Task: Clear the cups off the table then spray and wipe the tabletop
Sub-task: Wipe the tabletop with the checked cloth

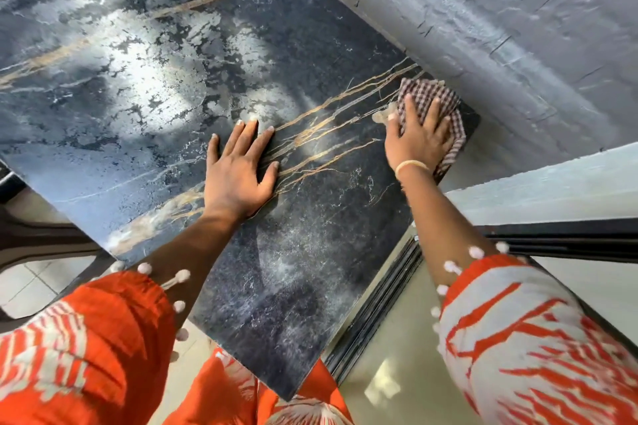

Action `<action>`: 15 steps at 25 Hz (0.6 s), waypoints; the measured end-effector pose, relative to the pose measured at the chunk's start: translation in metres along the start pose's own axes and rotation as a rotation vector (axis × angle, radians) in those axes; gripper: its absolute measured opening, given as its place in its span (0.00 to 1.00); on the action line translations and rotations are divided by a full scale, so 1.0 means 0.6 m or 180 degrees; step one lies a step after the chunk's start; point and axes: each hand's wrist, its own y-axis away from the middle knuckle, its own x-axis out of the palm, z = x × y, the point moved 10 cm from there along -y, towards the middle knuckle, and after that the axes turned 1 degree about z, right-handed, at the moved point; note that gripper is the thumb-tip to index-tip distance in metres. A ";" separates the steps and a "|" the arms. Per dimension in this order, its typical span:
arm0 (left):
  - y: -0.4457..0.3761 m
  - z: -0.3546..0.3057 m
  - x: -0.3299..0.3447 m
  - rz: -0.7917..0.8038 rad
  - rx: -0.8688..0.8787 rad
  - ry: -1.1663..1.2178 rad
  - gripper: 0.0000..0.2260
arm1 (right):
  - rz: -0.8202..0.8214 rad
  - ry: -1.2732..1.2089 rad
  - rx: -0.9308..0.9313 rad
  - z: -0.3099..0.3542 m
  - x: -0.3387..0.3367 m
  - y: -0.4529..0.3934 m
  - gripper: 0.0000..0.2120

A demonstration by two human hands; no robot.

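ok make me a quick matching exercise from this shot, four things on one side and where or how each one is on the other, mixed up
Things:
1. left hand
2. right hand
3. checked cloth
4. bangle

States:
A. lies under a hand at the far right corner of the tabletop
B. rests flat and bare on the marble, fingers spread
C. sits round the right wrist
D. presses down on the cloth

Pairs: 1-B, 2-D, 3-A, 4-C

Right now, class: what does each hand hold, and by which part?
Nothing is gripped. The right hand presses flat on the checked cloth, over its middle; the left hand rests on the tabletop.
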 end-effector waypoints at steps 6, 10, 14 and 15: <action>0.003 -0.001 0.001 0.0005 0.0100 0.0067 0.27 | 0.0572 0.0371 -0.1523 0.122 0.087 0.353 0.26; 0.013 0.007 0.006 0.0262 0.0244 0.0145 0.27 | 0.0895 0.0760 -0.3567 0.131 0.095 0.433 0.24; 0.068 0.048 -0.006 0.0363 0.0533 0.0228 0.25 | 0.0321 0.0718 -0.1999 0.080 0.045 0.207 0.26; 0.089 0.069 -0.014 0.0309 0.0518 0.0209 0.26 | 0.0261 0.0573 -0.1424 0.061 0.033 0.168 0.26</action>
